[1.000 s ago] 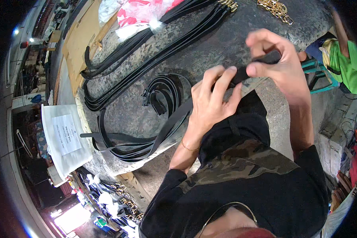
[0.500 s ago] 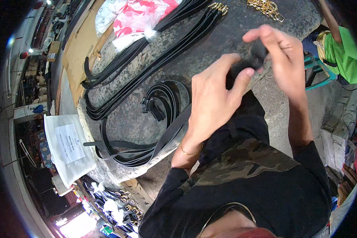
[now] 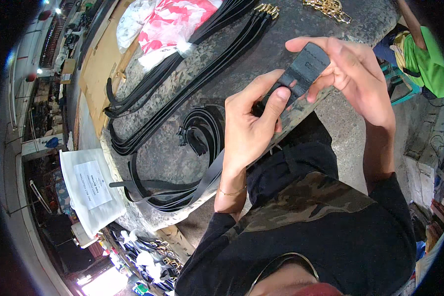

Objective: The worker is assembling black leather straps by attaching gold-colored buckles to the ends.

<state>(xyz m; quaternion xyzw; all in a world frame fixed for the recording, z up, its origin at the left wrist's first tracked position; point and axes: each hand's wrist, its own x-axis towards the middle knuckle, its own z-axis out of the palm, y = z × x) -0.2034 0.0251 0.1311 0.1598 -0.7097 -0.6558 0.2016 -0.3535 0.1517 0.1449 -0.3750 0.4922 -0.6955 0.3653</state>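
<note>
My left hand (image 3: 249, 116) is closed around black belt straps, its thumb pressing on top. Out of that grip toward the right rises a flat, dark strap end (image 3: 308, 64) with a small mark on it. The fingers of my right hand (image 3: 362, 74) are curled about the far and right edges of this end. Black strapping (image 3: 214, 170) runs from below my left hand to a loop on the table. How many straps are held cannot be made out.
Bundles of black straps (image 3: 182, 93), some gold-tipped, lie across the dark table (image 3: 158, 160). Coiled straps (image 3: 202, 126) sit nearer. Gold buckles (image 3: 328, 9), a red-and-white plastic bag (image 3: 170, 24) and a labelled white bag (image 3: 91, 190) lie around it. Another person's arm (image 3: 412, 24) shows at right.
The blurred dark piece between my hands is now spread flat and facing up. My left hand has shifted slightly left, and my right hand has moved a little right and nearer.
</note>
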